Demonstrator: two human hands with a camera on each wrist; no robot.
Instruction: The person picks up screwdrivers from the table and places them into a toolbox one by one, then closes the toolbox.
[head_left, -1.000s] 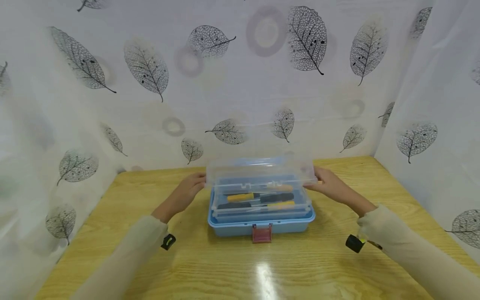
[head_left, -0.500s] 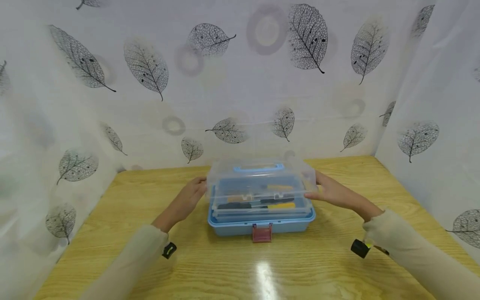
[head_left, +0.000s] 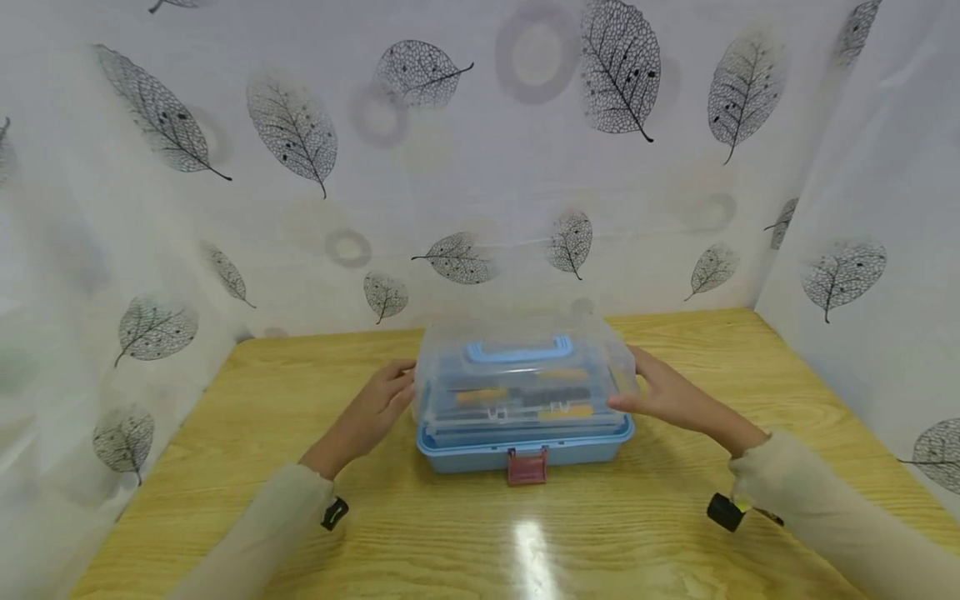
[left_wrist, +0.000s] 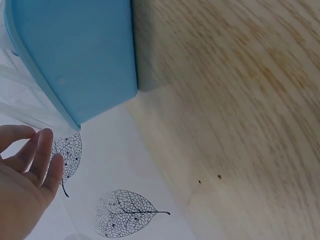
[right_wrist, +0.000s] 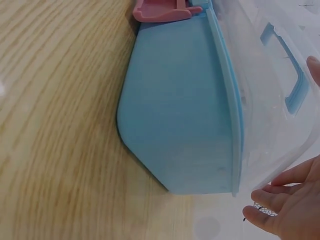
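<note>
A light blue toolbox (head_left: 465,461) stands on the table, its clear lid (head_left: 442,354) partly lowered and tilted over the base. My left hand (head_left: 371,410) holds the lid's left end; in the left wrist view, its fingertips (left_wrist: 46,134) are bent close to the lid's edge. At the other end, my right hand (head_left: 667,396) grips the lid, thumb in front and the other fingers around the side. Through the clear plastic show several screwdrivers (head_left: 480,397) with yellow and black handles in a tray. A pink latch (head_left: 527,467) hangs down at the front.
A blue carrying handle (head_left: 519,354) sits on the lid. Wood-grain tabletop (head_left: 420,542) surrounds the box. White leaf-print sheets (head_left: 480,167) rise behind the table and along both sides.
The lid has swung forward and down over the base, bringing its blue handle into sight. Both hands have moved with it, slightly lower and toward me.
</note>
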